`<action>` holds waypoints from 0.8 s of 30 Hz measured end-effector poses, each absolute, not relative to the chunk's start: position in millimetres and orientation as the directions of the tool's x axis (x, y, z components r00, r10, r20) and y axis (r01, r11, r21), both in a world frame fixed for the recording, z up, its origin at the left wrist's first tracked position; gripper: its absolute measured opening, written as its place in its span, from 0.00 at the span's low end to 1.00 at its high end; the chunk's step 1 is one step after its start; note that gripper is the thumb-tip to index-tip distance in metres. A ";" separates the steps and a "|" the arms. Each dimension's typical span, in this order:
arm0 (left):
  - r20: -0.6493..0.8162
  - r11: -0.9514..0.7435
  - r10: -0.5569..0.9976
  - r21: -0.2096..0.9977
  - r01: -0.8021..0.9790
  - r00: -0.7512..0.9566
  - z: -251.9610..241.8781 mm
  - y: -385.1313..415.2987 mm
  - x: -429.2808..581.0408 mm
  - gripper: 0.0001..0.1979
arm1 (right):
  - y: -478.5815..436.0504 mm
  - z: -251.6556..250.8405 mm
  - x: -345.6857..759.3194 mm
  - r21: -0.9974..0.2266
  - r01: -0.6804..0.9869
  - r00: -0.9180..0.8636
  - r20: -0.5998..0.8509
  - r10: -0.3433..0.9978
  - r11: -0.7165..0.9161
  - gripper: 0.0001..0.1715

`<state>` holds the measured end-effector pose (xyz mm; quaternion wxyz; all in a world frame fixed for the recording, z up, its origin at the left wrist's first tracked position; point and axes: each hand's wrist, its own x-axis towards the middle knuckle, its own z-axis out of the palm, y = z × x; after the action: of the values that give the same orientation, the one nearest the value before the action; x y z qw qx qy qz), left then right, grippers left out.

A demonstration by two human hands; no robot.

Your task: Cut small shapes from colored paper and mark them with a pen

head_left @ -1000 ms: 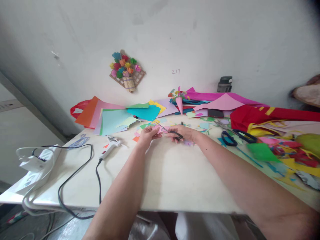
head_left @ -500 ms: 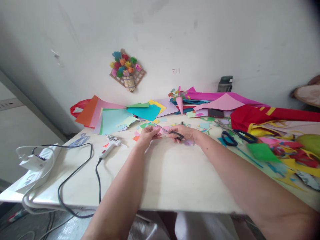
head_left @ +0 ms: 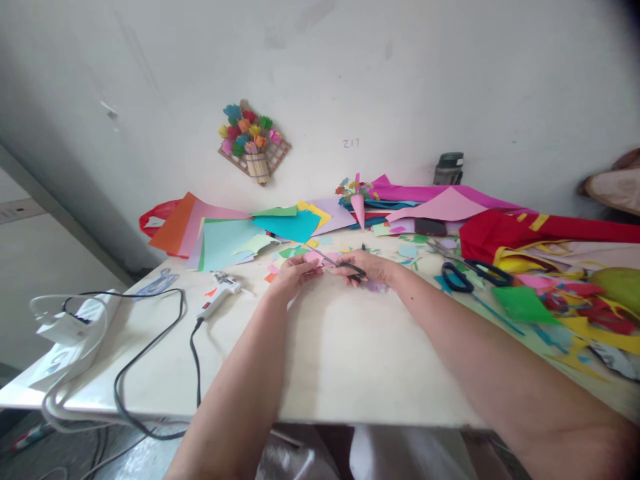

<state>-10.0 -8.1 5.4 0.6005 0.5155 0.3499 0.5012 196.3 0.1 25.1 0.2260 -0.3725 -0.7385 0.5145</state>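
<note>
My left hand (head_left: pixel 293 272) pinches a small piece of pink paper (head_left: pixel 316 257) above the pale table (head_left: pixel 340 347). Close beside it, my right hand (head_left: pixel 367 267) is closed around the black handles of small scissors (head_left: pixel 343 265), whose blades point left into the pink paper. Both hands hover over the far middle of the table, among scattered paper scraps.
A glue gun (head_left: pixel 219 296) with a black cord lies to the left, near a white power strip (head_left: pixel 70 327). Sheets of coloured paper (head_left: pixel 235 233) fan out along the wall. Blue-handled scissors (head_left: pixel 467 275) and piles of paper offcuts (head_left: pixel 575 307) cover the right side. A paper flower decoration (head_left: pixel 253 140) hangs on the wall.
The pink paper has turned a little in my left fingers and sits slightly higher against the scissor blades. Both hands stay in nearly the same place.
</note>
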 end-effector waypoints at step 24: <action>0.088 -0.015 0.967 0.957 -0.291 0.238 6.7 -9.8 -7.6 0.08 | 0.5 24.7 196.5 -0.929 0.319 -0.626 -0.058 0.778 0.188 0.13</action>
<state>-7.6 -9.8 6.7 0.6126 0.4938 0.3424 0.5134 196.5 0.5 24.7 0.2216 -0.3714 -0.7380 0.5180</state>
